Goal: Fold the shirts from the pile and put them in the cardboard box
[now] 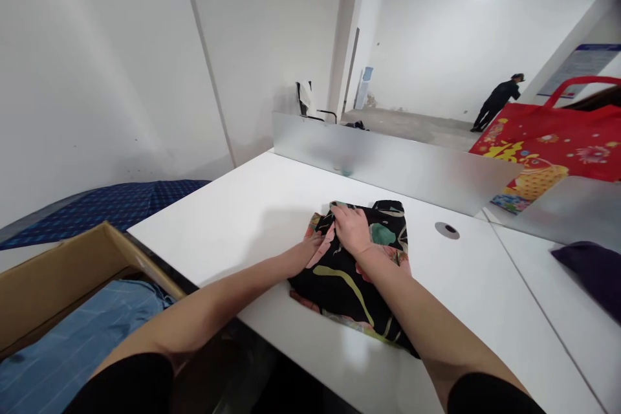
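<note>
A black floral cloth (334, 278) with pink, green and olive patterning lies folded in layers on the white table (233, 226). Whether it is a garment cannot be made out. My left hand (306, 253) is at the cloth's left edge, its fingers closed on the fold and partly hidden there. Just to the right, my right hand (353, 230) rests over the upper part of the cloth, with its fingertips bent round the folded edge. The two hands are close together, and my right forearm covers part of the cloth's right side.
At lower left stands an open cardboard box (116, 249) containing blue fabric (97, 323). A frosted divider (378, 149) borders the table's far side. A red bag (548, 136) and dark purple cloth (594, 272) are at right. A person (497, 102) stands in the background.
</note>
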`<action>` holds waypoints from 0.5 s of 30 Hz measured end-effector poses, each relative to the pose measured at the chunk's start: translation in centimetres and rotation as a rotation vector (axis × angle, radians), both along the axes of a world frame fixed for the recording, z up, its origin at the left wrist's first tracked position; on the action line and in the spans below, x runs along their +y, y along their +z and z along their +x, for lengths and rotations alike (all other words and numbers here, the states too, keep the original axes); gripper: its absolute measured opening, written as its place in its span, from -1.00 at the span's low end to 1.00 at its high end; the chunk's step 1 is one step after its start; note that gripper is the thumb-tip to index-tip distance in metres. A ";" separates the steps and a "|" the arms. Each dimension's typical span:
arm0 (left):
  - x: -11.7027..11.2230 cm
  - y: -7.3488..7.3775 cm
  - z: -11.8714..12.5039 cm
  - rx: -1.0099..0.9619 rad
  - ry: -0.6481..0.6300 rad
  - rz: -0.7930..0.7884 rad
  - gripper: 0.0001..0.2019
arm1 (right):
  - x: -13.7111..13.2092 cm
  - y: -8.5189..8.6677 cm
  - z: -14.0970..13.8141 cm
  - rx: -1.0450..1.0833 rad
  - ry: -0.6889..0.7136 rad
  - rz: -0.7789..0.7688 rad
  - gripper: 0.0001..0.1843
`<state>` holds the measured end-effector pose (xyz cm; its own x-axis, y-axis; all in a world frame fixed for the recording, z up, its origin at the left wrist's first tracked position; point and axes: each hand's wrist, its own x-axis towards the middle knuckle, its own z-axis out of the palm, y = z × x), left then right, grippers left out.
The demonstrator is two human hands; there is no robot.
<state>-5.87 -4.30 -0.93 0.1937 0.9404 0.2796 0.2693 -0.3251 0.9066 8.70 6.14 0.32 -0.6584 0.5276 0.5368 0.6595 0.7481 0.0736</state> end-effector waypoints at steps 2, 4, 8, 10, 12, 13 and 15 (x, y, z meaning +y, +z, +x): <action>-2.7 -0.4 -1.9 0.149 -0.136 0.032 -0.74 | 0.2 -0.8 -0.6 -0.069 0.021 -0.090 -0.60; -5.4 -0.8 -3.3 0.298 -0.169 0.026 -0.74 | 0.1 -1.7 -1.2 -0.124 0.029 -0.166 -0.56; -9.1 -0.9 -3.5 0.404 0.162 -0.173 -0.75 | -0.6 -2.8 -2.0 -0.104 -0.025 -0.231 -0.48; -9.7 -0.9 -2.7 0.457 0.314 -0.242 -0.70 | -0.9 -2.8 -1.8 -0.025 -0.063 -0.234 -0.49; -9.4 -0.8 -1.9 0.521 0.408 -0.278 -0.73 | -1.0 -2.4 -1.1 0.044 -0.087 -0.224 -0.53; -9.1 -0.7 -1.6 0.558 0.435 -0.295 -0.78 | -1.0 -2.2 -0.6 0.067 -0.094 -0.216 -0.55; -8.5 -0.6 -1.4 0.643 0.470 -0.341 -0.87 | -1.2 -1.8 0.6 0.085 -0.096 -0.206 -0.58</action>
